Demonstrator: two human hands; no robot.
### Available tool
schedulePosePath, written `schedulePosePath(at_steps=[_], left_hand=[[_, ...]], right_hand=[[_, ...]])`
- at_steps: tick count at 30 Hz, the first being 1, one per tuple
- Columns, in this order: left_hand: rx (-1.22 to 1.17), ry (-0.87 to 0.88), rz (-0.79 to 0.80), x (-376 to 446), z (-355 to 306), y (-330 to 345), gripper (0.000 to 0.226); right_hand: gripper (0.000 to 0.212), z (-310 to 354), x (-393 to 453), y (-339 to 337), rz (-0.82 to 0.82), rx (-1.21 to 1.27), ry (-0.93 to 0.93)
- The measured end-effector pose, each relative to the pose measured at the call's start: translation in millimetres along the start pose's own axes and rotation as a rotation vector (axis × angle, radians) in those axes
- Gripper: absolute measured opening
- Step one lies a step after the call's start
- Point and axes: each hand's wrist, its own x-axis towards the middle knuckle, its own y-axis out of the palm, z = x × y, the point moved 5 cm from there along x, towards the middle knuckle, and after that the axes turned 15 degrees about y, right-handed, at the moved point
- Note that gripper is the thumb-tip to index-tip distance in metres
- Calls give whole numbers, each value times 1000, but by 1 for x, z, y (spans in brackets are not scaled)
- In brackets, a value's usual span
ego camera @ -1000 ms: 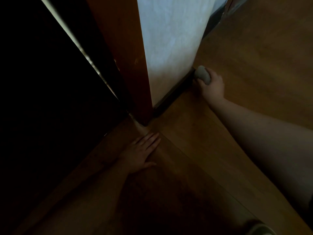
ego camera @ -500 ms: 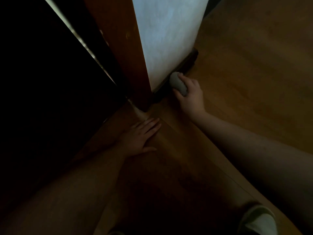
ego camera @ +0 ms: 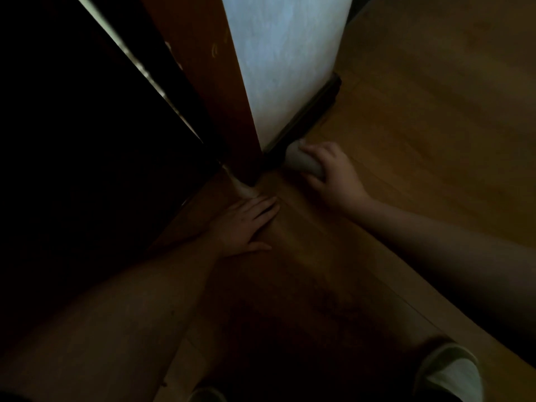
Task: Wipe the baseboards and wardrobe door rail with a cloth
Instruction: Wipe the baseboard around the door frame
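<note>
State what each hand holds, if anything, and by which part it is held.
The right hand grips a bunched pale cloth around its rear part, its front end against the baseboard. The left hand lies flat on the floor, holding nothing.

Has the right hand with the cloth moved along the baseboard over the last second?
Yes. The right hand has slid the cloth along the baseboard, from its far end toward the wooden door frame at the corner.

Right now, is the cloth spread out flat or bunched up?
Bunched up. The right hand grips the cloth as a pale wad, pressed against the dark baseboard at the foot of the wall.
</note>
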Motion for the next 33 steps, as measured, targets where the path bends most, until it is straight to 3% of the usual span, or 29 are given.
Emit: schedulePosePath(at_steps=[5, 12, 26, 33], left_hand=[[7, 4, 36, 1, 5, 3, 89], [-55, -8, 36, 1, 4, 3, 87], [-21, -6, 42, 2, 6, 2, 86], [-26, -1, 29, 3, 6, -2, 85]], right_hand=[[53, -36, 48, -68, -282, 162, 367], [51, -8, 107, -111, -300, 103, 345], [53, 8, 84, -69, -426, 282, 436], [56, 22, 53, -35, -366, 303, 372]])
